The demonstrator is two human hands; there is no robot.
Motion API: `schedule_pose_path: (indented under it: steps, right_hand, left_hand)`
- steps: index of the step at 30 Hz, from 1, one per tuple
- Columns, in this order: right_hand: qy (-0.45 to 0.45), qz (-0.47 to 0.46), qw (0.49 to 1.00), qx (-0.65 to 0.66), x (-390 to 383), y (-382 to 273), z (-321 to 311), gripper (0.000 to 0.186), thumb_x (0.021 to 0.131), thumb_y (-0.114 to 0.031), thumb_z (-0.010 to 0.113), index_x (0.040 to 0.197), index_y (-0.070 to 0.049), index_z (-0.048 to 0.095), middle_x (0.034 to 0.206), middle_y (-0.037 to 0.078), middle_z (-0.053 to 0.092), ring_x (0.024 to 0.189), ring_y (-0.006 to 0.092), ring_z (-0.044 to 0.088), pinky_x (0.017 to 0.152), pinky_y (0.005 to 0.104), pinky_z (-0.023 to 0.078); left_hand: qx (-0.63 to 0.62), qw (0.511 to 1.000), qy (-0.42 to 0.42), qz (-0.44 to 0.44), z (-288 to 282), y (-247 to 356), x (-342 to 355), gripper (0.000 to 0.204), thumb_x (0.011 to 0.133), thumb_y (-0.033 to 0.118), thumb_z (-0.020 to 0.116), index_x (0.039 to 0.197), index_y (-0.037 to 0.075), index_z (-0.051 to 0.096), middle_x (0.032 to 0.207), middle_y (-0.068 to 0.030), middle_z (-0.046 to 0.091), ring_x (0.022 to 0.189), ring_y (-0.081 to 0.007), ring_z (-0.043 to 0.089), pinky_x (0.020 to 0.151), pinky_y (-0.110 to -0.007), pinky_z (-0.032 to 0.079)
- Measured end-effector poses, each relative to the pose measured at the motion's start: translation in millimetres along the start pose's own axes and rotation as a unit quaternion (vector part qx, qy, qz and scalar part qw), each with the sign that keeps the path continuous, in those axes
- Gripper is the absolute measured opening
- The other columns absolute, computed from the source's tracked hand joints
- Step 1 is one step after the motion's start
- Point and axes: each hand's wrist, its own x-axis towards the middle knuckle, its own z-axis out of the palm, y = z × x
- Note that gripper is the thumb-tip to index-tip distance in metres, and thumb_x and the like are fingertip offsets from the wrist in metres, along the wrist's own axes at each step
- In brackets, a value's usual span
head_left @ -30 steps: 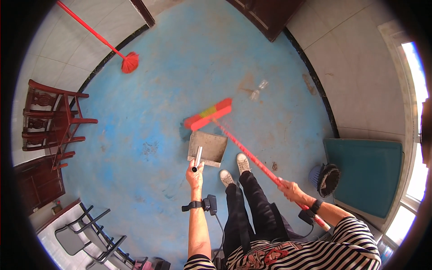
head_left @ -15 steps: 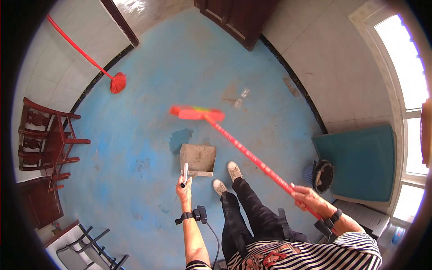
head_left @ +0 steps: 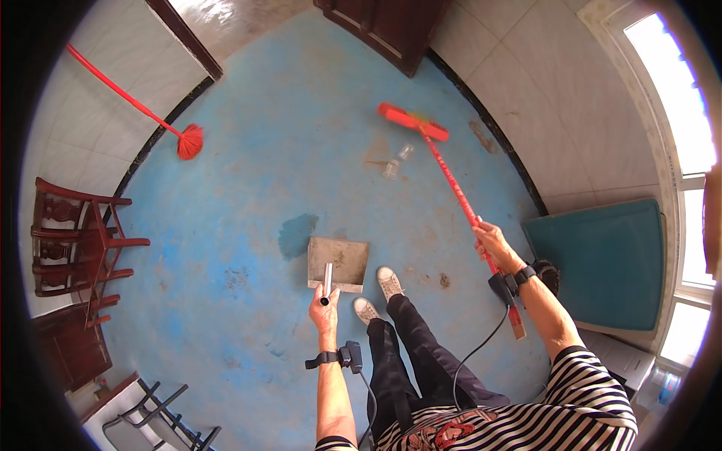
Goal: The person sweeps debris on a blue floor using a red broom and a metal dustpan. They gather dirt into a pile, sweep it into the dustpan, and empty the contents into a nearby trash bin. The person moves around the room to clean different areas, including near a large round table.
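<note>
A grey metal dustpan (head_left: pixel 339 263) is held flat on the blue concrete floor (head_left: pixel 248 173), its upright handle gripped by the closed fingers of the left hand (head_left: pixel 325 310). A long red-handled broom (head_left: pixel 444 169) is clasped by the right hand (head_left: pixel 493 242), its red head beyond the fingers beside clear plastic litter (head_left: pixel 397 161).

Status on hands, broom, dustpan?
Left hand grips dustpan handle, pan on blue floor. Right hand on broom stick, head beside debris. Path clear.
</note>
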Motion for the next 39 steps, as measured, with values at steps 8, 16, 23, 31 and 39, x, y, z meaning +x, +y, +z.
schedule_pose_path:
  steps: [8,16,23,31,39]
  right_hand:
    - [-0.103,0.088,0.988,-0.076,-102,47,16,0.024,0.091,-0.03,0.049,0.104,-0.01,0.049,0.06,-0.002,0.04,0.045,0.0066,0.039,0.038,0.0225,0.035]
    - [-0.235,0.208,0.941,-0.124,-178,28,4,0.046,0.091,-0.031,0.049,0.132,-0.012,0.038,0.063,-0.004,0.039,0.049,0.0042,0.036,0.042,0.0191,0.035]
    - [-0.239,0.218,0.943,-0.081,-189,-24,-10,0.045,0.091,-0.032,0.05,0.131,-0.012,0.04,0.065,-0.002,0.042,0.05,0.0038,0.037,0.044,0.0175,0.035]
    - [-0.092,-0.069,0.961,-0.252,-1,-99,34,0.036,0.091,-0.036,0.048,0.113,-0.008,0.051,0.057,0.0,0.044,0.045,0.009,0.043,0.04,0.0254,0.039]
    - [0.009,-0.132,0.978,-0.161,178,-150,62,0.042,0.086,-0.02,0.052,0.127,-0.011,0.044,0.054,0.004,0.047,0.04,0.0169,0.048,0.036,0.0299,0.04]
  left_hand:
    - [0.054,0.998,-0.01,-0.025,-5,-7,9,0.042,0.073,0.019,0.073,0.107,0.002,0.057,0.079,-0.0033,0.06,0.07,-0.0109,0.051,0.068,-0.026,0.044]
    - [0.048,0.999,0.002,-0.001,-10,-11,12,0.038,0.072,0.02,0.073,0.101,0.002,0.057,0.072,-0.0039,0.057,0.066,-0.0127,0.049,0.063,-0.028,0.044]
    - [0.016,1.0,-0.007,0.002,-13,0,8,0.023,0.074,0.012,0.07,0.087,0.001,0.055,0.067,0.0035,0.043,0.063,-0.0084,0.039,0.058,-0.024,0.038]
    - [-0.079,0.996,-0.012,-0.031,-22,-33,5,0.023,0.073,0.006,0.07,0.091,0.001,0.056,0.069,0.0032,0.046,0.063,-0.0075,0.041,0.058,-0.022,0.039]
    - [-0.063,0.997,-0.015,-0.039,-24,-24,-2,0.025,0.074,0.002,0.067,0.097,0.0,0.057,0.076,0.003,0.051,0.07,-0.0068,0.045,0.065,-0.021,0.041]
